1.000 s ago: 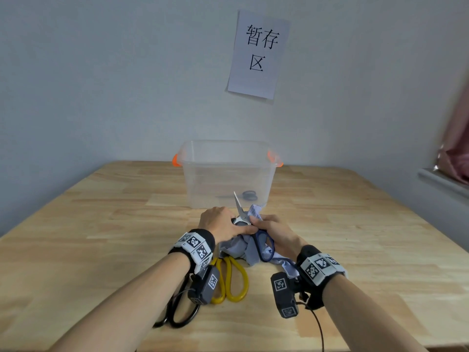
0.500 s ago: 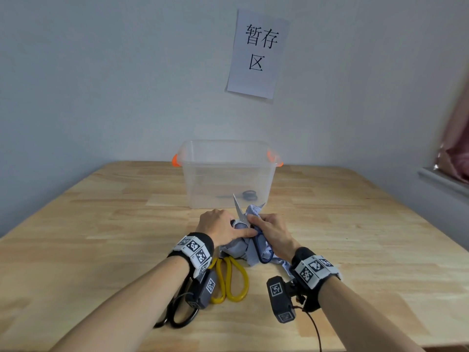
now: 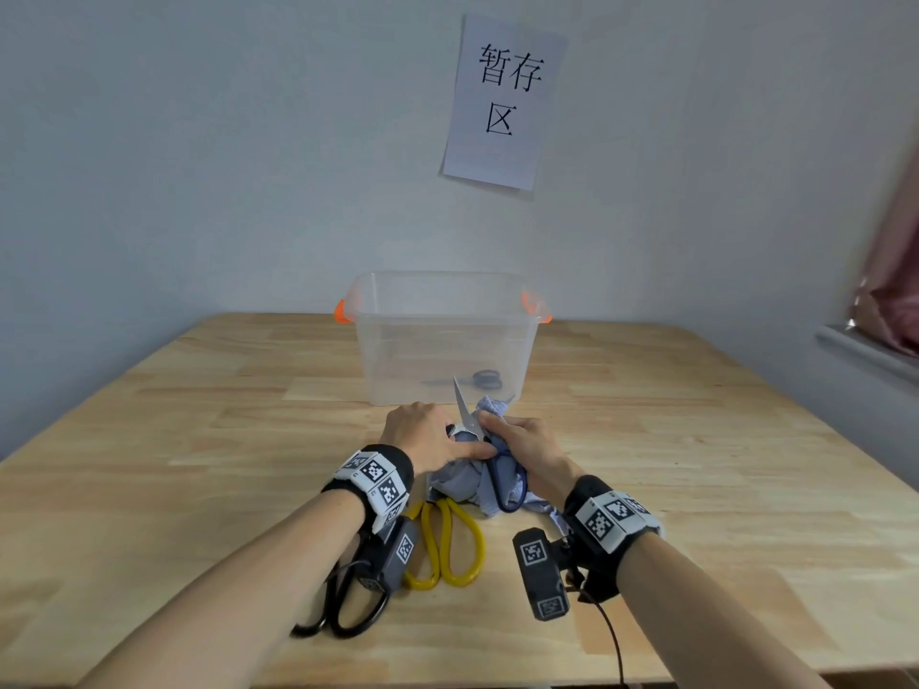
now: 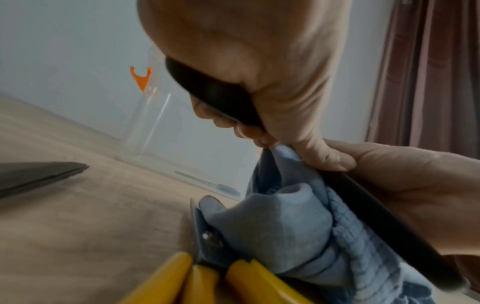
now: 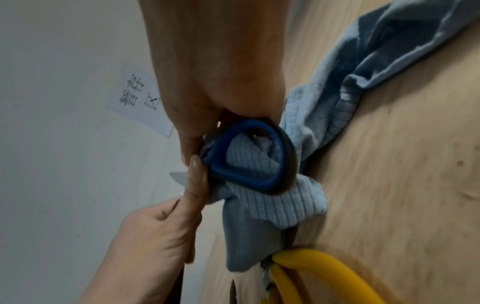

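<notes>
ok so, going by the clear plastic box (image 3: 442,340) on the wooden table (image 3: 696,464). Farthest out from the box on my side is a pair of black-handled scissors (image 3: 333,604), half hidden under the left forearm. The yellow-handled scissors (image 3: 446,539) lie flat a bit closer to the box. Then come the hands, just short of the box's front wall and not touching it.

The left hand (image 3: 420,435) has its fingers curled tight round one dark handle of the blue-handled scissors (image 3: 465,415), and a blade pokes up toward the box. The right hand (image 3: 529,447) is clamped on the blue cloth (image 3: 460,482), bunching it against the blade. In the wrist view the cloth is stuffed through the blue handle loop, and the rest trails on the table away from the box.

Inside the box there's another pair of dark scissors (image 3: 480,379) lying on the bottom. Above and behind the box, a paper sign (image 3: 502,101) hangs on the wall.
</notes>
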A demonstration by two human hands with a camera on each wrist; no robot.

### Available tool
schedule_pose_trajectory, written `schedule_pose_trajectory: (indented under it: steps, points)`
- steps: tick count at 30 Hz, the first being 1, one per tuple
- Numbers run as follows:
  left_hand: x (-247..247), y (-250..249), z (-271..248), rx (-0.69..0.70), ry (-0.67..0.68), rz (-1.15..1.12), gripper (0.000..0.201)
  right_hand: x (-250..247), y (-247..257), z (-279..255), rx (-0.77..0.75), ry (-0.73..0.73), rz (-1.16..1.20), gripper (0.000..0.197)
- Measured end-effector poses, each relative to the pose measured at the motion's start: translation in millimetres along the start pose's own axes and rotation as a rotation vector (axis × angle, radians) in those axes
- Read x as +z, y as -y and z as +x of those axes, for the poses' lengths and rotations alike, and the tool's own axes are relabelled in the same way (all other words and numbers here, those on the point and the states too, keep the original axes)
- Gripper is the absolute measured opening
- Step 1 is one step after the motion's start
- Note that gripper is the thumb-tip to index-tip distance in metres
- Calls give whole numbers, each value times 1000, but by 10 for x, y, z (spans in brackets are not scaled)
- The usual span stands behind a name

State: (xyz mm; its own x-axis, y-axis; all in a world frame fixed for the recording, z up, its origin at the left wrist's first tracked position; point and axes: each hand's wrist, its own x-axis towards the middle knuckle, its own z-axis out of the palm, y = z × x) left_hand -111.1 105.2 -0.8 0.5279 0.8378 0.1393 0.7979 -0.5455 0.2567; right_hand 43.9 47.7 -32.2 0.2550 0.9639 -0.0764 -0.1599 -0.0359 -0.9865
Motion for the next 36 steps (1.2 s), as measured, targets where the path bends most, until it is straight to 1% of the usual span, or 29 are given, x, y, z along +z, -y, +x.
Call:
schedule_pose_trajectory:
  steps: [2,5,8,12,17,20,22,24,26,30,33,36]
  points:
    - [-11,-4,-5,-40,25,-84,69,-41,25,-17,20,44,21,36]
    - [-20,-23,23,-80,53,-146,70,-73,24,-38,-3,73,45,30]
    - [-5,-14,28,-95,73,-188,71,-77,-19,-41,-21,72,47,32]
    - [39,-28,5,-95,114,-222,73,-106,-40,-40,10,94,47,30]
    - [22,-48,6,-42,85,-92,72,-88,-3,1,-50,17,-67,37]
    - [-12,-56,6,1,11,10,71,-35,44,43,-97,-55,-126,30]
    - [-32,-57,8,20,-24,77,71,-3,29,67,-121,-117,-143,34]
    - [-23,-55,9,20,-24,89,71,3,6,69,-124,-141,-133,36]
    - [-10,-51,4,-5,3,33,70,3,0,46,-106,-107,-98,29]
    - [-4,-8,19,-70,86,-136,69,-5,31,-23,-74,21,13,16]
    - [17,30,15,-90,112,-219,71,-34,37,-58,-38,83,67,15]
    - [20,16,4,-85,118,-214,71,-40,7,-62,-31,68,66,19]
